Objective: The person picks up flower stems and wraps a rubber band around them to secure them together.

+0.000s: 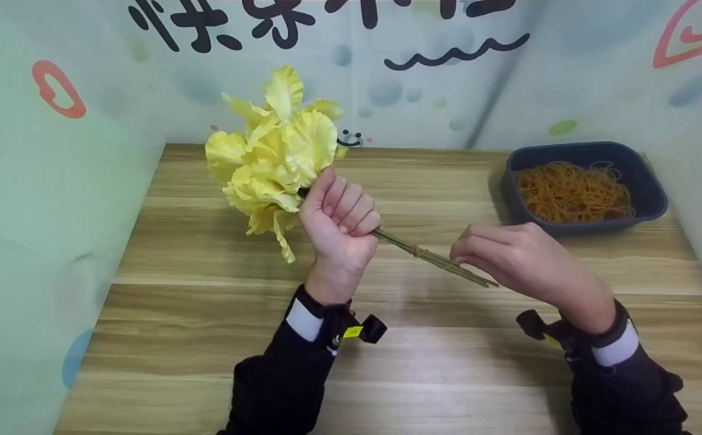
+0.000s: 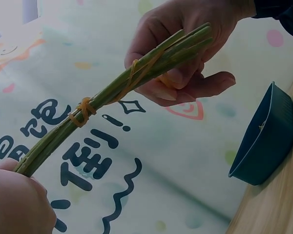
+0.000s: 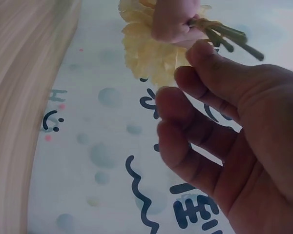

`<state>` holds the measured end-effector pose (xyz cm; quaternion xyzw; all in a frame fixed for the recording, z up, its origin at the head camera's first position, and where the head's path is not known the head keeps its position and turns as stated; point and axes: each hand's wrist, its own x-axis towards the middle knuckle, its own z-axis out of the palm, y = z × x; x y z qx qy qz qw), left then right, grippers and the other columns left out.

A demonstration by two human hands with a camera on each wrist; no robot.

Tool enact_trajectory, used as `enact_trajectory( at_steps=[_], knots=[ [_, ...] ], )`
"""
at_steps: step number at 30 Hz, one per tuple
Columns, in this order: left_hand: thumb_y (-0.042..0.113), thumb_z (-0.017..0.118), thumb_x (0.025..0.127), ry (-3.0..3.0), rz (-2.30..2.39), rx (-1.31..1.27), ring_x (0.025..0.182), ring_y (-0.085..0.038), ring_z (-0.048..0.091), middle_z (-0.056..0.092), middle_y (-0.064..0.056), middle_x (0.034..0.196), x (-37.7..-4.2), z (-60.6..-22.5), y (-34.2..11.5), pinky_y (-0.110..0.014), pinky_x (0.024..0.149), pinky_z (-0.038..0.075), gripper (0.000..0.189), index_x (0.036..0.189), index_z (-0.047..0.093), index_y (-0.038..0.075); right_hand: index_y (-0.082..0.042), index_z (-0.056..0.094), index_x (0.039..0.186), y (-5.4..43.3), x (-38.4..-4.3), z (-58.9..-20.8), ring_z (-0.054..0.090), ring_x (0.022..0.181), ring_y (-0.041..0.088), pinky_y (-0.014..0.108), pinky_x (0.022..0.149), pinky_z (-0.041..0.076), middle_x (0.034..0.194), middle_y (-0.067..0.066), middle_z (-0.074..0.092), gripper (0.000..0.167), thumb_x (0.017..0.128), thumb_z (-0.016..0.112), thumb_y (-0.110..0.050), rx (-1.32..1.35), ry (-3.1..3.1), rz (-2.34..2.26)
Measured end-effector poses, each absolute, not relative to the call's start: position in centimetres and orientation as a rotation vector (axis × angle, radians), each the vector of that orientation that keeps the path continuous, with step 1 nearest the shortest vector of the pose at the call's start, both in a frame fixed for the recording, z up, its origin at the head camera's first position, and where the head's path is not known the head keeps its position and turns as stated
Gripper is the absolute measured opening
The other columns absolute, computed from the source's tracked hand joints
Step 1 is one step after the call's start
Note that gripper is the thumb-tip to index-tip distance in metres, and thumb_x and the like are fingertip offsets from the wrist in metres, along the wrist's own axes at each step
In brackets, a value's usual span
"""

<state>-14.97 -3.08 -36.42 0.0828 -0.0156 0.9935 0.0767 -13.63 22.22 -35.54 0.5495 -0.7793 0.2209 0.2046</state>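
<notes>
My left hand (image 1: 339, 226) grips a bunch of yellow artificial flowers (image 1: 278, 148) just below the blooms, fingers curled round the stems. The green stems (image 2: 53, 136) slant out past that fist toward the right. A rubber band is wound tightly round the middle of the stems, making a knotted ring (image 2: 83, 112). Nearer the cut ends, a looser rubber band (image 2: 133, 73) crosses the stems at a slant. My right hand (image 1: 514, 257) is beside those ends, pinching a bit of orange band between thumb and fingers, partly hidden in the left wrist view.
A dark blue plastic box (image 1: 586, 228) stands at the back right of the wooden table (image 1: 206, 338), holding a heap of tan rubber bands (image 1: 574, 193). A printed backdrop (image 1: 423, 115) rises behind the table, with pale walls at both sides.
</notes>
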Motion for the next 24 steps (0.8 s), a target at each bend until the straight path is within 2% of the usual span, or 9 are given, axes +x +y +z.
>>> enact_trajectory(
  at_steps=[5,17,24],
  knots=[
    [0.030,0.023,0.109,-0.095,2.936,0.210,0.043,-0.005,0.010,0.015,0.010,0.050,-14.9,-36.5,-3.0,-0.019,0.040,0.007,0.054,0.056,0.024,0.020,-0.006,0.070,0.098,21.6,-13.5,-35.7,0.066,0.069,0.011,0.030,0.056,0.056,0.089,-0.002,0.067,0.020,0.105,0.057,-0.019,1.528,-2.094,0.657],
    [0.030,0.023,0.109,-0.005,2.868,0.167,0.042,-0.005,0.011,0.016,0.010,0.050,-14.2,-37.5,-0.6,-0.019,0.040,0.008,0.056,0.054,0.028,0.020,-0.003,0.068,0.096,20.2,-13.0,-36.0,0.063,0.061,0.014,0.032,0.052,0.055,0.088,0.001,0.067,0.017,0.103,0.057,-0.012,1.493,-2.002,0.565],
    [0.032,0.025,0.109,-0.081,2.849,0.136,0.043,-0.005,0.011,0.017,0.010,0.050,-14.2,-37.4,-0.5,-0.019,0.040,0.008,0.056,0.054,0.029,0.020,-0.001,0.071,0.095,19.9,-13.1,-36.1,0.065,0.064,0.015,0.032,0.055,0.057,0.087,0.002,0.068,0.019,0.103,0.058,-0.012,1.493,-1.935,0.657]
  ],
)
